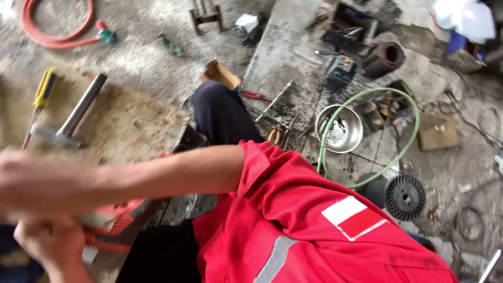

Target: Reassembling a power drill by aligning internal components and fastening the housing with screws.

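Peering down past a red work-shirt sleeve (314, 220): orange-and-white plastic power-tool body (112, 217) low on the left, long axis roughly left to right, sandwiched between both hands. Right hand (31, 183) just above it, too blurred to call clenched or loose. Left hand (47, 246) just below, curled, grasp equally unclear. Steel-handled hammer (68, 126) and yellow-handled screwdriver (42, 94) farther up, well apart.

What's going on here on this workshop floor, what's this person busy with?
A person in a red work shirt crouches over a gritty concrete floor, both hands low at the left edge. The right hand is blurred; the left hand sits just beneath it, against an orange-and-white object too hidden to identify. Nearby lie a hammer and a yellow-handled screwdriver. A steel bowl and a green hose sit to the right.
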